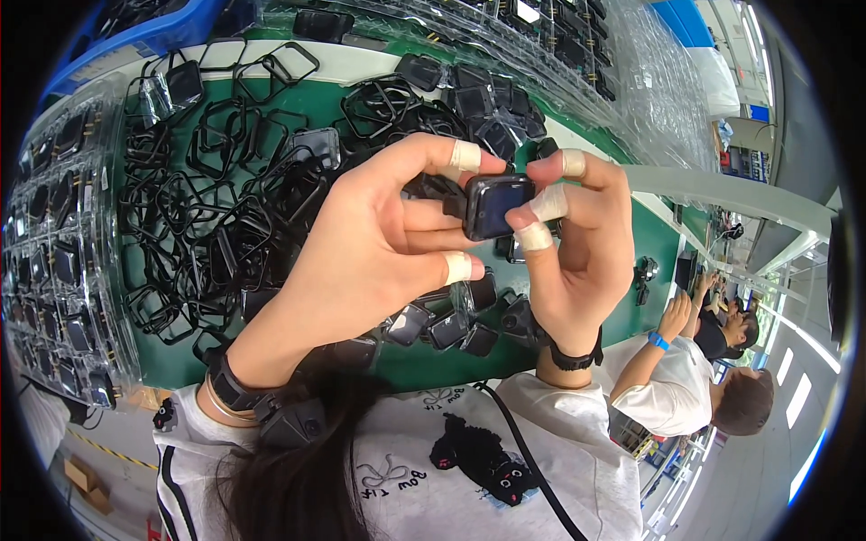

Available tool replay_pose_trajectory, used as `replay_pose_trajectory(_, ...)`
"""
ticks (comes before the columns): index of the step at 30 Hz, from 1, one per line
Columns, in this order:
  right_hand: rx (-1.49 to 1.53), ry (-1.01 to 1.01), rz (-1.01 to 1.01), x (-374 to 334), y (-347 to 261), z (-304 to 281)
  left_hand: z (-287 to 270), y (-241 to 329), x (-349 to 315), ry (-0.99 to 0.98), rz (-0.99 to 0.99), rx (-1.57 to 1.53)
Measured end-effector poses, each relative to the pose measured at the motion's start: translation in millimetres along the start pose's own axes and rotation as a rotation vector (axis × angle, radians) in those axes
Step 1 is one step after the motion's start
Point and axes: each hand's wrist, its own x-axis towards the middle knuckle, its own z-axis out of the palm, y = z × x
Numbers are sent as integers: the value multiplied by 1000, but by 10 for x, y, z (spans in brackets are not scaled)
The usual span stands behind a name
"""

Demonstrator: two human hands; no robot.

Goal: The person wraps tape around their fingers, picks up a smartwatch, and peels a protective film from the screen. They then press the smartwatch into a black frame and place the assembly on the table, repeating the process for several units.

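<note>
A black square smartwatch body (498, 207) with a dark glossy screen is held up between my two hands above the green table. My right hand (585, 243) pinches its right side, with the thumb on the screen. My left hand (374, 221) curls round its left side; the index fingertip is at the top corner and the thumb lies below. A dark piece shows between the left fingers, its kind hidden. Pale tape wraps several fingertips. Beneath the hands lie a heap of thin black square frames (216, 135) and loose watch bodies (448, 331), some in clear film.
Clear plastic trays of watch parts stand at the left (68, 261) and far side (577, 45). A blue bin (144, 36) occupies the far left corner. A pale rail (731, 187) crosses on the right. Beyond it, a co-worker in a white shirt (667, 388) sits close by.
</note>
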Motion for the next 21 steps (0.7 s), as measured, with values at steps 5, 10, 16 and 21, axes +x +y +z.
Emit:
replay_pose_trajectory(5,90,37,21,-48,-10,73,24,7,1,48,9,24)
replay_pose_trajectory(10,307,24,179,-49,-11,75,-21,-55,18,115,119,1)
replay_pose_trajectory(16,466,-67,386,-75,-42,43,75,-7,-19,125,170,31)
replay_pose_trajectory(21,403,-106,329,-59,-46,83,-9,-86,2,174,164,181)
